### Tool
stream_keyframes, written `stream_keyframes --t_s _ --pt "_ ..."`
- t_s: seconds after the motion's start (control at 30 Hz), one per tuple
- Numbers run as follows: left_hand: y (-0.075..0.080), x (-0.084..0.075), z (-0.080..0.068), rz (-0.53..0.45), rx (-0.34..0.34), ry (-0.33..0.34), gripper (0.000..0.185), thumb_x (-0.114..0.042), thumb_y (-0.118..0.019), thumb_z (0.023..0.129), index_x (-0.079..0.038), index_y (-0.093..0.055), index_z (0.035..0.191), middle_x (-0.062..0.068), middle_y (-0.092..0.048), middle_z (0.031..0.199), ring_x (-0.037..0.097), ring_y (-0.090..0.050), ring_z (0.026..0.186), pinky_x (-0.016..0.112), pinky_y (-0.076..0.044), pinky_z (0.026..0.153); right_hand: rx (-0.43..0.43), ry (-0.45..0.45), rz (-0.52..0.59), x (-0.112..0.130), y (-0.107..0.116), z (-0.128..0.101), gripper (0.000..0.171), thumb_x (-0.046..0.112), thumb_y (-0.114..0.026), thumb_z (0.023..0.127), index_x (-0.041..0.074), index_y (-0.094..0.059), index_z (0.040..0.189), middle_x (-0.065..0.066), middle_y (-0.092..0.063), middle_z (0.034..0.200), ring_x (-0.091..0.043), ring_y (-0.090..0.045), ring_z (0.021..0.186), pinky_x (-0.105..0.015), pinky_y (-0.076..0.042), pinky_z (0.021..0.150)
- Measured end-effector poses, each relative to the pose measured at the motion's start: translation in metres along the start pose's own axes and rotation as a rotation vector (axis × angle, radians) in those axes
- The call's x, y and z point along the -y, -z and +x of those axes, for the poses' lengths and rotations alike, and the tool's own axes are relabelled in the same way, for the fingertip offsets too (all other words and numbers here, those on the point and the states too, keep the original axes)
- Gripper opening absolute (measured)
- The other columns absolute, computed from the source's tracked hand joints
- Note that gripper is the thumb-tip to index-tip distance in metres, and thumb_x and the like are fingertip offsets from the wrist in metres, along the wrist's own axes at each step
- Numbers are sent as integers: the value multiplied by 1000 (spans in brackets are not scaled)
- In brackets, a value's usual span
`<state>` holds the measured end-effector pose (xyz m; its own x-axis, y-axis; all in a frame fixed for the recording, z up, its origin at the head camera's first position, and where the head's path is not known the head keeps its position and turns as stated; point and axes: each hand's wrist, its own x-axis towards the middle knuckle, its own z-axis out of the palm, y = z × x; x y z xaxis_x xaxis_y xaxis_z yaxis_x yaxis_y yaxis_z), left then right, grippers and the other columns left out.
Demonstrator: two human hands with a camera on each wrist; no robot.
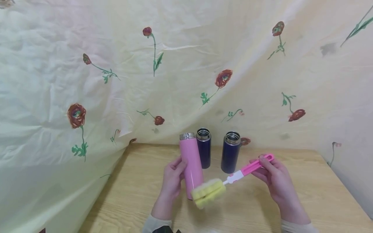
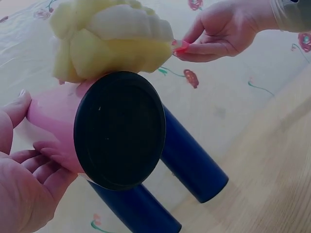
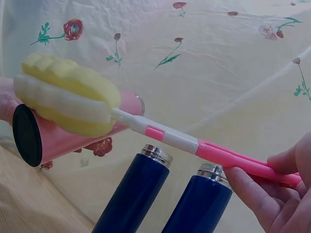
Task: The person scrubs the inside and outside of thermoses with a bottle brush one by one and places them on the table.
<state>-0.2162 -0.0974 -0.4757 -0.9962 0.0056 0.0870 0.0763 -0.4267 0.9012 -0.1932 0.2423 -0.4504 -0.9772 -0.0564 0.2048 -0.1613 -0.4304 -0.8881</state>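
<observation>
My left hand (image 1: 172,179) grips a pink thermos bottle (image 1: 191,161) around its side, its open steel mouth up and tilted a little left in the head view. The bottle's black base (image 2: 120,131) faces the left wrist camera. In my right hand (image 1: 275,178) is a bottle brush (image 3: 228,160), pinched by its pink handle between thumb and fingers. Its yellow and white sponge head (image 1: 208,193) overlaps the lower part of the pink bottle, on the side toward me. Both hands are above the wooden table.
Two dark blue thermos bottles without lids, a left one (image 1: 204,152) and a right one (image 1: 230,155), stand upright behind the pink bottle. The wooden table (image 1: 128,197) ends at a hanging flower-print cloth (image 1: 186,84) at the back and left.
</observation>
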Motion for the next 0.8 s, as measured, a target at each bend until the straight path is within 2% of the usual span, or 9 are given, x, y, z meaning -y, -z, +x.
stream_keyframes --t_s 0.2,0.43,0.8 --pt "1 1 0 -13 1 -18 46 -11 -67 104 15 -58 140 7 -81 101 13 -77 81 30 -65 79 35 -21 -40 2 1 -2 19 9 -48 115 7 -66 109 -9 -81 104 -19 -80 93 -34 -64 84" --pt "1 4 0 -18 19 -28 43 -12 -67 105 14 -60 139 6 -81 99 13 -77 81 30 -65 79 61 -5 -33 2 1 -2 22 6 -46 115 7 -68 109 -9 -81 104 -20 -80 93 -35 -64 85" --pt "-5 8 -3 3 107 -12 33 -14 -69 103 1 -70 132 5 -81 107 16 -77 92 32 -64 84 -37 23 175 3 4 0 20 7 -46 115 3 -65 109 -12 -79 107 -23 -79 99 -35 -63 90"
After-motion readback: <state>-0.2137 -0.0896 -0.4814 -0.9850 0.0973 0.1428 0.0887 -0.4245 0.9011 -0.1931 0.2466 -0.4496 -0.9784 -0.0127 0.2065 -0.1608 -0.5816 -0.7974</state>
